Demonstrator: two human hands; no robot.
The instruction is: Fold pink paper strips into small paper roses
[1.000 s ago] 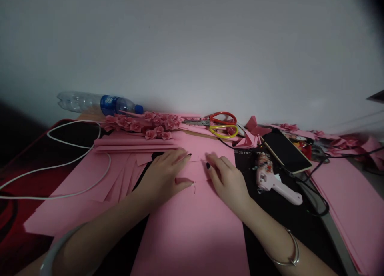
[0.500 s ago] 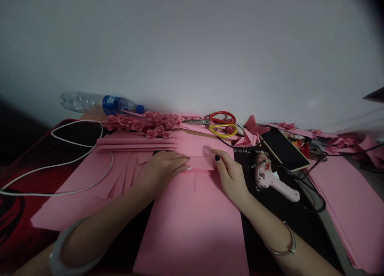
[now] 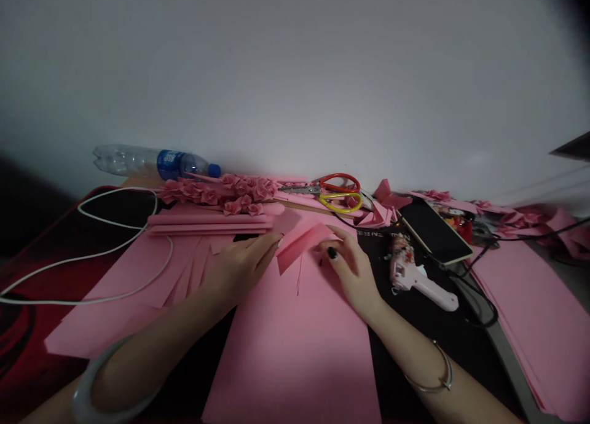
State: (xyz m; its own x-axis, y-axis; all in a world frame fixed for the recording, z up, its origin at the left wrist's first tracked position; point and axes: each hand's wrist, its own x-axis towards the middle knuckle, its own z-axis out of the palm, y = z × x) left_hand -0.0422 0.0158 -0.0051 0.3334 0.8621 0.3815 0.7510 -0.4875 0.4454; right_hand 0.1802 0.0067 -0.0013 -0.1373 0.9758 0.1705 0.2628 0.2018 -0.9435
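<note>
My left hand (image 3: 239,267) lies open beside the pink paper sheet's (image 3: 295,344) upper edge, fingers (image 3: 271,243) extended, tips just beside the tilted pink paper strip (image 3: 302,246), which sits raised above the sheet. My right hand (image 3: 350,270) curls at the strip's right end, fingers (image 3: 334,243) touching it; can't tell if pinched. Pink hot glue gun (image 3: 417,282) lies further right on a black desk mat (image 3: 396,338).

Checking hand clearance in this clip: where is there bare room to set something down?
Bare black mat shows below the pink glue gun, right of the large pink paper sheet, and inside the white cable loop. Crowded: the back edge, with paper roses, scissors and phone.
</note>
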